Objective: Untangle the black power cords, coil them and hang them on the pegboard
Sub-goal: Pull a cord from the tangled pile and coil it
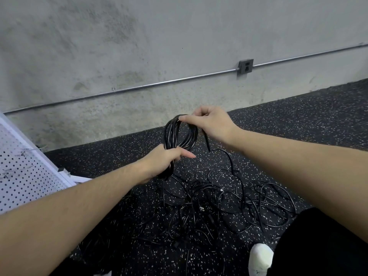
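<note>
— Two hands in view. What is each one doing?

— Left hand (166, 162): grip wrapped around the lower part of one coil (179, 134) of black power cord, index finger extended. Right hand (211, 122): grip pinching the top of the same coil between thumb and fingers. Coil is held upright in the air, above the floor (298, 120).

— Number of loops in the coil?

— Several; an exact count cannot be told. One loose tail (223, 154) drops from under the right hand to the floor.

— Remaining cords?

— One tangled pile (209, 206) on the black speckled floor, below and between the forearms. Individual cords cannot be counted; strands overlap throughout.

— Pegboard location?

— One white pegboard (23, 176), at the left edge, standing beside the concrete wall (139, 46). A few metal hooks (23, 154) are on it. Coil and pegboard are well apart.

— Other fixtures?

— One outlet box (246, 66) on the wall, one conduit (139, 87) running through it. One white shoe (260, 257), lower right.
</note>
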